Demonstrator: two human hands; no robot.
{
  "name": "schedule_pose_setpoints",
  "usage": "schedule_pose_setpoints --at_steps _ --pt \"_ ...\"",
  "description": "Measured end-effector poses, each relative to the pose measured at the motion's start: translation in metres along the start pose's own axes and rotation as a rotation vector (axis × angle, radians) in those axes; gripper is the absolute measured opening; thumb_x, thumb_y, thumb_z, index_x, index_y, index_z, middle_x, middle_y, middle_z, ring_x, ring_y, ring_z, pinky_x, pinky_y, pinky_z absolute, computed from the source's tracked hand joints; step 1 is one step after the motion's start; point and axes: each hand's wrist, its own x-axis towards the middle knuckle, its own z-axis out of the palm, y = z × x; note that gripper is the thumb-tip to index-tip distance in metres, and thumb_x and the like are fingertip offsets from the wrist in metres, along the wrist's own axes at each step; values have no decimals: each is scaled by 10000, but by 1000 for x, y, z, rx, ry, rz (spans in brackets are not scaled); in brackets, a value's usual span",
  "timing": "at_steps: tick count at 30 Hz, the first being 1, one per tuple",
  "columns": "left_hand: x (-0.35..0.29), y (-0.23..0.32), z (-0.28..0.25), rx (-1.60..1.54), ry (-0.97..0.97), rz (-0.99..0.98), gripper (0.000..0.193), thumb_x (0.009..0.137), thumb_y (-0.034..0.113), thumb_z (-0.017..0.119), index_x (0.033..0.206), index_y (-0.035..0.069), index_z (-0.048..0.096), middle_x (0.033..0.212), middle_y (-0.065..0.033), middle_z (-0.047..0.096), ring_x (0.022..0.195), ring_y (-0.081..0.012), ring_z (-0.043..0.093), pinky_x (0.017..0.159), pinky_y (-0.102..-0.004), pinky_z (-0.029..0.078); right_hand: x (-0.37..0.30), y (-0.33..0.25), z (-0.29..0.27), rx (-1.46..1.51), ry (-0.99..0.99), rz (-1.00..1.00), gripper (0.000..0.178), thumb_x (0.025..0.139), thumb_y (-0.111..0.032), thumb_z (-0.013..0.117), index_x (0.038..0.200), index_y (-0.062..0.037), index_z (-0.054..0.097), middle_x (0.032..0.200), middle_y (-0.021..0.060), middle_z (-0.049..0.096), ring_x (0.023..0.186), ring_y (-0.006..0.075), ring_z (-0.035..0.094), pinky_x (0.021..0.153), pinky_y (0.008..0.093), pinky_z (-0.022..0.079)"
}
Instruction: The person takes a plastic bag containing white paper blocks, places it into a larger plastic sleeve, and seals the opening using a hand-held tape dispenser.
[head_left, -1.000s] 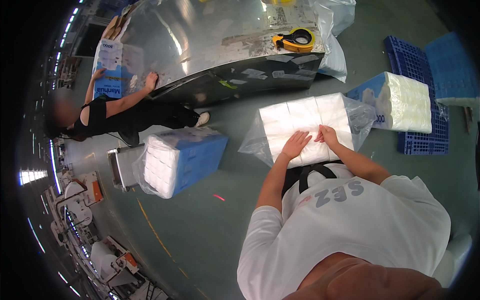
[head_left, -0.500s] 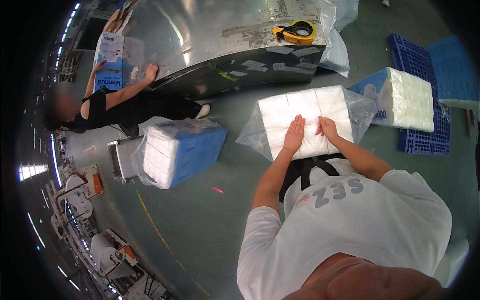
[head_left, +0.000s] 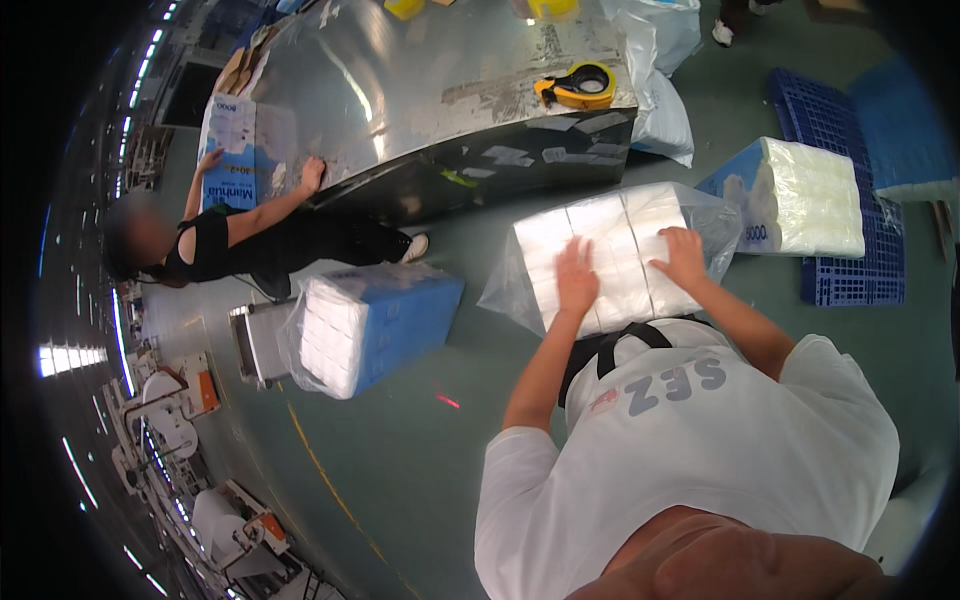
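In front of my body is a large block of white paper packs [head_left: 625, 220], wrapped in a clear plastic bag whose loose ends flare out at both sides. My left hand [head_left: 577, 280] is at the left part of its upper face, fingers apart and slightly blurred; contact is hard to judge. Toward the right side, my right hand [head_left: 683, 258] rests on the wrap with fingers bent and thumb spread. Neither hand holds anything. What supports the block is hidden beneath it.
A metal table [head_left: 430, 60] bears a yellow tape dispenser [head_left: 580, 86]. Left, another person [head_left: 270, 240] touches a blue-and-white pack [head_left: 232, 150]. A wrapped bundle [head_left: 385, 325] stands on the floor. At right, another bundle [head_left: 810, 200] lies by blue pallets [head_left: 850, 275]; white sacks [head_left: 655, 110] stand beside the table.
My left hand has lifted its flat fingers and spread them, shifting slightly left. My right hand has moved right along the block, its fingers now bent. The whole view has shifted a little.
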Motion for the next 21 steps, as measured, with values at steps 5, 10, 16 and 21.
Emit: schedule_pose_setpoints --at_steps 5,10,16,21 --pt "-39 -72 -75 119 389 -629 923 584 379 705 1294 62 209 1345 -197 147 1250 -348 123 975 -530 101 -24 101 -65 312 208 524 740 630 -363 684 1214 -61 342 1247 120 363 1175 252 314 969 396 215" --pt "-142 -165 6 -984 265 -955 912 704 385 638 1326 57 58 1363 -142 120 1259 -262 130 992 -487 89 -30 117 -17 1186 -432 870 814 748 -469 566 1318 -44 168 1336 98 256 1225 217 240 985 299 197" --pt "-77 -164 31 -1747 105 -888 731 814 496 396 1340 124 51 1398 -88 45 1281 -245 56 1017 -414 33 -12 156 60 1497 174 629 589 861 -426 374 1338 -165 149 1374 67 173 1250 214 170 996 393 114" --pt "-83 -144 7 -1848 652 -722 657 854 450 340 1340 107 61 1406 -46 25 1284 -234 51 1029 -389 16 9 115 30 1985 576 748 442 877 -334 357 1259 -113 326 1322 78 300 1167 250 314 993 357 175"
